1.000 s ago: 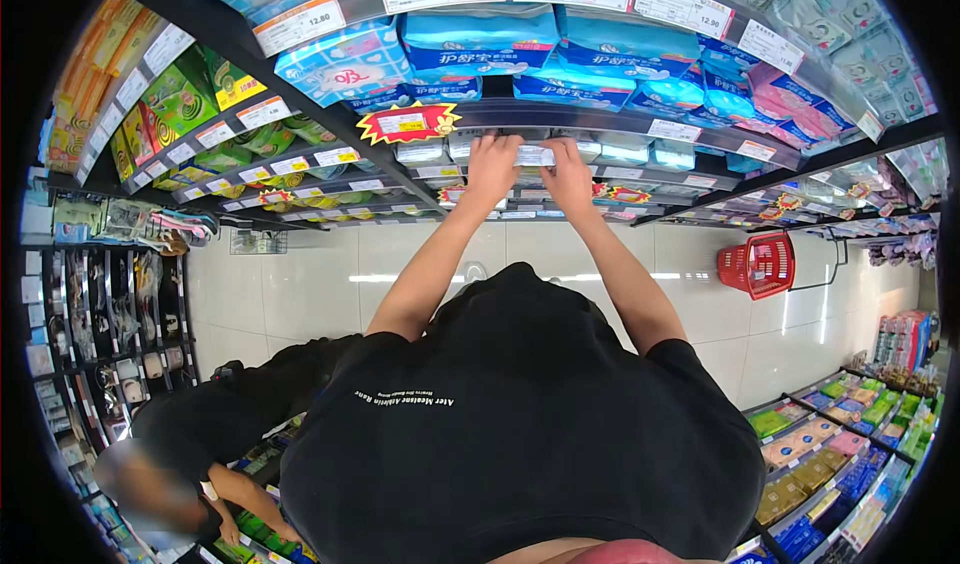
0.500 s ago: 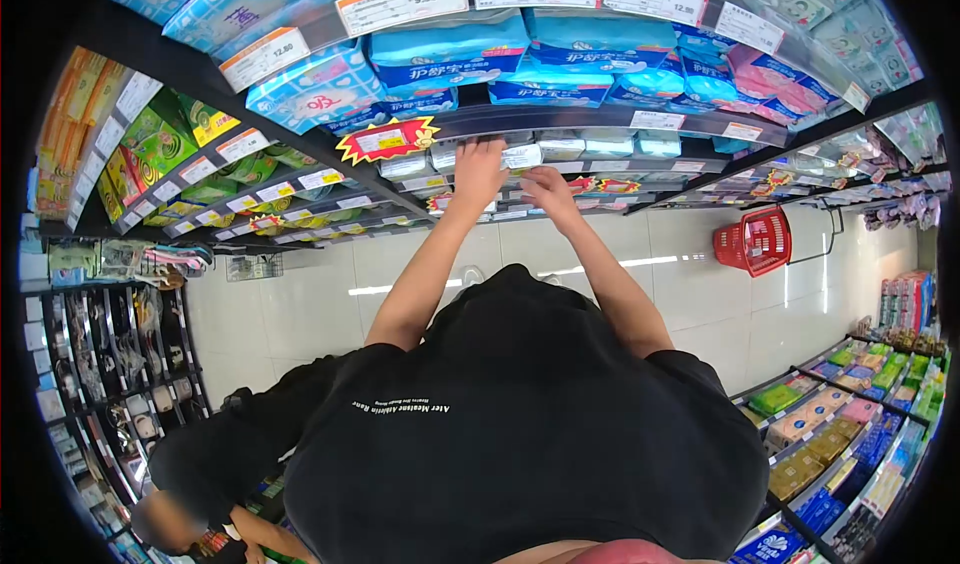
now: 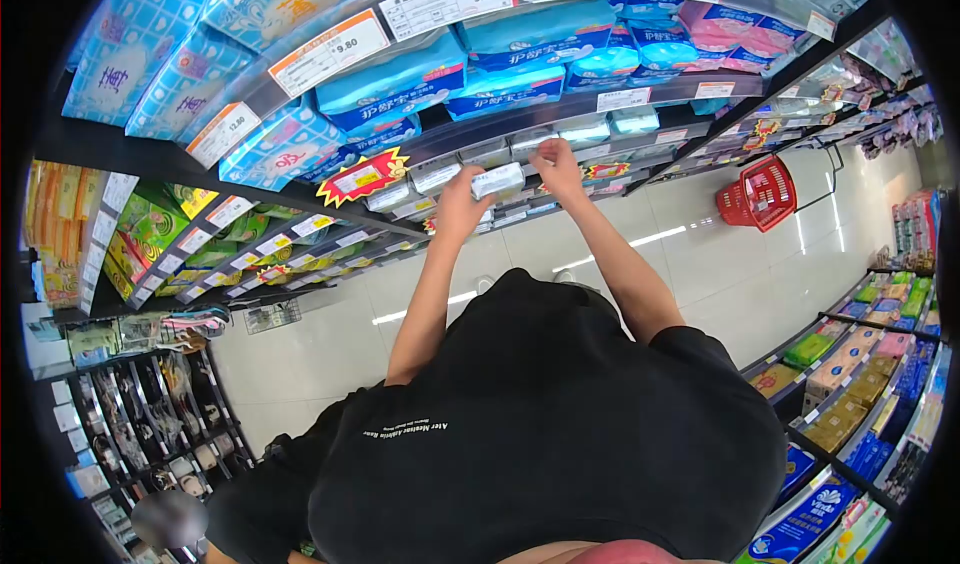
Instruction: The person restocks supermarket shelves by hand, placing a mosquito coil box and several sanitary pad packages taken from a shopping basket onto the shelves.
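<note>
A small silver-white wrapped pack (image 3: 497, 180) is held by my left hand (image 3: 460, 207) at the front of a low shelf, with thumb and fingers around its left end. Just to its right, my right hand (image 3: 560, 172) has half-bent, slightly parted fingers at the front of the shelf row. Its fingertips are close to a pale pack (image 3: 582, 130) there; whether they touch it is hard to tell. More silver-white packs (image 3: 437, 177) lie in the same row, left of my left hand.
Blue packs (image 3: 390, 82) fill the shelf above, behind a price-tag rail (image 3: 445, 2). A red-and-yellow sign (image 3: 362, 176) juts out left of my hands. A red basket (image 3: 757, 194) stands on the tiled floor (image 3: 640, 244) to the right. Another person (image 3: 265, 494) is at lower left.
My left hand has come down and back from the shelf row with a silver-white pack in it. My right hand has moved up to the row. The view has turned and shifted.
</note>
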